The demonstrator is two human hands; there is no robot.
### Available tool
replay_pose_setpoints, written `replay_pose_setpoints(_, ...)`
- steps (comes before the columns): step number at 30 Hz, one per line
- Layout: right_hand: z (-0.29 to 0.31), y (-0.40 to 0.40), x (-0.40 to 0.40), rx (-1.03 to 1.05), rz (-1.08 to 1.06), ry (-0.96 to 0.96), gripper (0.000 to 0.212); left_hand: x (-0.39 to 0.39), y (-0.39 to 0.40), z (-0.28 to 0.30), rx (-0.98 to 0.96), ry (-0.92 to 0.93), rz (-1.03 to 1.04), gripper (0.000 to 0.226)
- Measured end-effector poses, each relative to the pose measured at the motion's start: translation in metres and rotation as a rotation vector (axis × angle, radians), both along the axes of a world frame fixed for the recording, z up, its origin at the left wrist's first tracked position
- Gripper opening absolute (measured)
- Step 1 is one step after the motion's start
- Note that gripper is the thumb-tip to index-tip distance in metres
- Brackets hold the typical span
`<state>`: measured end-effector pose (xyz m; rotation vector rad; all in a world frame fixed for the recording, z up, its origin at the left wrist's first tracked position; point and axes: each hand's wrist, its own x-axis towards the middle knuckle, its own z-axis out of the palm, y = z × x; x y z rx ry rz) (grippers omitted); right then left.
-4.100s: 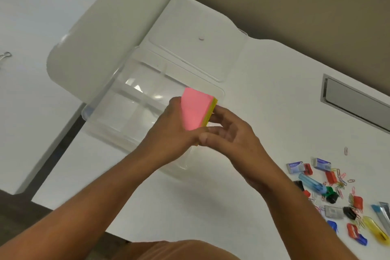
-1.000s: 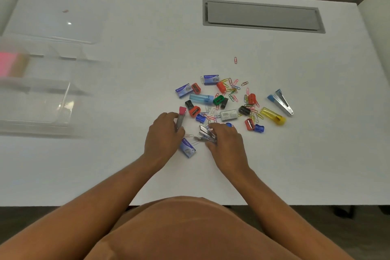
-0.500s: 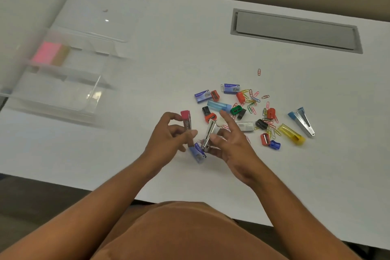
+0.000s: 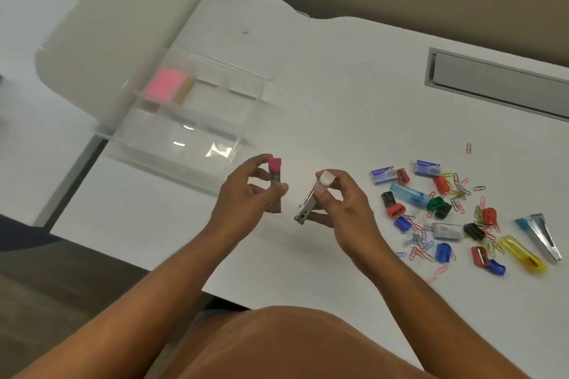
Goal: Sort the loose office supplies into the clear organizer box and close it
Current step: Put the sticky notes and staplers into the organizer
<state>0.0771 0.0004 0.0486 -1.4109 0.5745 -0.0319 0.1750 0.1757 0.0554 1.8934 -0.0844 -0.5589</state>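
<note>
The white desk carries all items. The clear organizer box is seen up and to the left of both grips, lid open, blurred by camera motion; a pink sticky-note pad is lodged in its far-left compartment, while the near compartments appear unfilled. The loose pile of supplies (sharpeners, staple boxes, coloured paper clips) is spread to the right of the right grip, well apart from the box. A metal staple remover is pinched by the right hand, thumb on its pale end, fingers curled beneath. A slim lead tube with a pink cap is pinched upright between thumb and fingers of the left hand. Both items are held above the desk, between box and pile.

The step in hand is judged to be transfer of picked items. The next move calls for carriage up-left over the near wall and release into separate compartments, most of the pile remaining unsorted
</note>
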Motion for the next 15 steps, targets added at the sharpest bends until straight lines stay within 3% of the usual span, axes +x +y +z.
replay_pose_setpoints(3, 0.010, 0.051, 0.046, -0.017, 0.036, 0.001, 0.013, 0.045, 0.050, 0.008, 0.090, -0.122, 0.038, 0.054)
replay_pose_setpoints(8, 0.024, 0.136, 0.133, -0.113, 0.138, -0.012, 0.031, 0.129, 0.139, 0.021, 0.238, -0.332, 0.142, 0.052)
replay_pose_setpoints(15, 0.033, 0.200, 0.233, -0.400, 0.142, -0.046, 0.033, 0.219, 0.204, 0.009, 0.561, -0.554, 0.126, 0.018)
